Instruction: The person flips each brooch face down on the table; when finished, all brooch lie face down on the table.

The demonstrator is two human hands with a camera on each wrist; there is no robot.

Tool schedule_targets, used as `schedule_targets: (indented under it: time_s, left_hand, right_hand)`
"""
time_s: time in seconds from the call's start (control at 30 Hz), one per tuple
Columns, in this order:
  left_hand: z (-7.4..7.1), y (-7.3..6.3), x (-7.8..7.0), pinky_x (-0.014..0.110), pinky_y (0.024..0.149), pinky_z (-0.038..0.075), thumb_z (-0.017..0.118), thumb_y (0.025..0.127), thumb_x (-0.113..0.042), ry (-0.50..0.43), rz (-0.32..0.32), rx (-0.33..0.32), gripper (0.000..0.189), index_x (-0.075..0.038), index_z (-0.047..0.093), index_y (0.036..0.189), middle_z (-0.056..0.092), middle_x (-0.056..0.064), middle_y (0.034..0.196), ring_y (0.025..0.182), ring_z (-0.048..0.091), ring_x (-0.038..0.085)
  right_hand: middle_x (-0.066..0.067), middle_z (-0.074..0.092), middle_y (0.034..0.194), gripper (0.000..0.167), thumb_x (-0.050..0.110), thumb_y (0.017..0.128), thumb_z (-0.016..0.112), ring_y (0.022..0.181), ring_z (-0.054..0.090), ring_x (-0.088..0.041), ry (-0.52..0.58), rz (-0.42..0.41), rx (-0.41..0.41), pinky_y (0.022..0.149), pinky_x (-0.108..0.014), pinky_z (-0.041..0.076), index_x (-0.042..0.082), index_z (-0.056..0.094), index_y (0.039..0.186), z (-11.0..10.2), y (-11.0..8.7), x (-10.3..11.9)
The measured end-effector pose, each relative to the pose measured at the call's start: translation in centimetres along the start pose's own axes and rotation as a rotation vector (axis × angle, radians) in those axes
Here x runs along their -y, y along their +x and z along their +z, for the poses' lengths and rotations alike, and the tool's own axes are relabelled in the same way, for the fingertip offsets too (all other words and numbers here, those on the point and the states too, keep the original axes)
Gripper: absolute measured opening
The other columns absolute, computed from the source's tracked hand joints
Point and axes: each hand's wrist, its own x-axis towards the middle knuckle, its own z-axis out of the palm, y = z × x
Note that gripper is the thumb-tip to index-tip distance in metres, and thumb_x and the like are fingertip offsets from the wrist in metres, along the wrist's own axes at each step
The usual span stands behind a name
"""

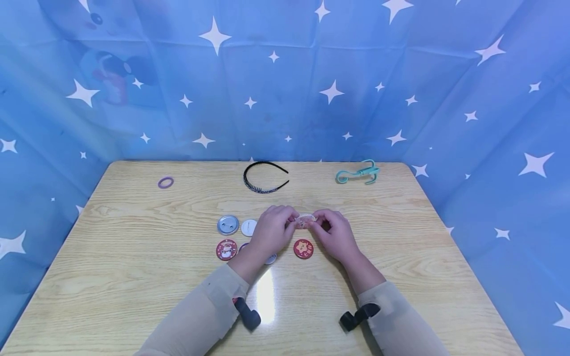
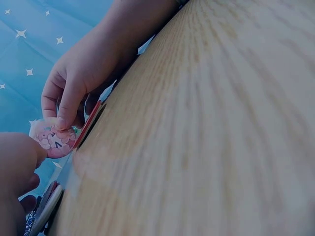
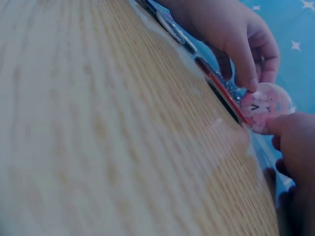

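Note:
Between my two hands a round pink badge (image 1: 305, 221) with a printed picture is held up on edge above the table. My left hand (image 1: 273, 227) pinches its left side between thumb and fingers. On the opposite side my right hand (image 1: 334, 235) pinches it the same way; its thumb lies on the printed face in the left wrist view. Just below the hands lies a red badge (image 1: 303, 248) with a yellow star. Left of my left hand are a silver badge back (image 1: 228, 225), a white badge (image 1: 248, 227) and a red picture badge (image 1: 226, 249). My left forearm partly hides other badges (image 1: 270, 259).
Along the far side of the wooden table (image 1: 133, 277) lie a purple ring (image 1: 160, 184), a black toothed headband (image 1: 254, 188) and a teal hair clip (image 1: 367, 171). A blue star-patterned cloth (image 1: 285, 113) hangs behind and beside the table.

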Motion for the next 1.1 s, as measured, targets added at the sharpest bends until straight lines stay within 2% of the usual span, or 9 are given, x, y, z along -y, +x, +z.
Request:
schedule_targets:
  time_s: [0.23, 0.47, 0.73, 1.1]
  left_hand:
    - [0.24, -0.02, 0.18, 0.032, 0.081, 0.052, 0.080, 0.096, -0.016, -0.016, 0.038, -0.018, 0.007, -0.017, 0.075, 0.100, 0.071, -0.005, 0.090, 0.084, 0.061, 0.015]
    - [0.20, -0.02, 0.13, 0.032, 0.080, 0.052, 0.077, 0.097, -0.018, -0.017, 0.034, -0.008, 0.005, -0.016, 0.075, 0.100, 0.071, -0.005, 0.088, 0.083, 0.061, 0.015]
    - [0.23, -0.01, 0.16, 0.033, 0.084, 0.053, 0.077, 0.098, -0.020, -0.020, 0.010, 0.027, 0.005, -0.017, 0.075, 0.101, 0.072, -0.005, 0.092, 0.088, 0.063, 0.016]
    - [0.36, -0.13, 0.31, 0.038, 0.096, 0.052, 0.079, 0.097, -0.021, -0.020, 0.008, 0.043, 0.007, -0.018, 0.078, 0.103, 0.077, -0.004, 0.099, 0.098, 0.067, 0.019]
  right_hand:
    - [0.002, 0.065, 0.092, 0.009, 0.014, 0.098, 0.080, 0.091, 0.056, -0.020, 0.023, -0.015, -0.008, 0.080, -0.037, 0.047, 0.014, 0.073, 0.102, 0.04, 0.01, -0.08]
    - [0.002, 0.066, 0.091, 0.009, 0.018, 0.099, 0.080, 0.091, 0.056, -0.020, 0.033, -0.004, -0.009, 0.081, -0.038, 0.046, 0.014, 0.073, 0.102, 0.11, 0.06, -0.25]
    - [0.002, 0.065, 0.090, 0.012, 0.026, 0.098, 0.080, 0.090, 0.055, -0.022, 0.066, 0.028, -0.003, 0.081, -0.038, 0.046, 0.017, 0.073, 0.101, 0.15, 0.00, -0.37]
    - [-0.002, 0.067, 0.099, 0.020, 0.034, 0.099, 0.078, 0.096, 0.057, -0.022, 0.081, 0.064, 0.003, 0.086, -0.042, 0.048, 0.015, 0.075, 0.105, 0.11, -0.03, -0.51]
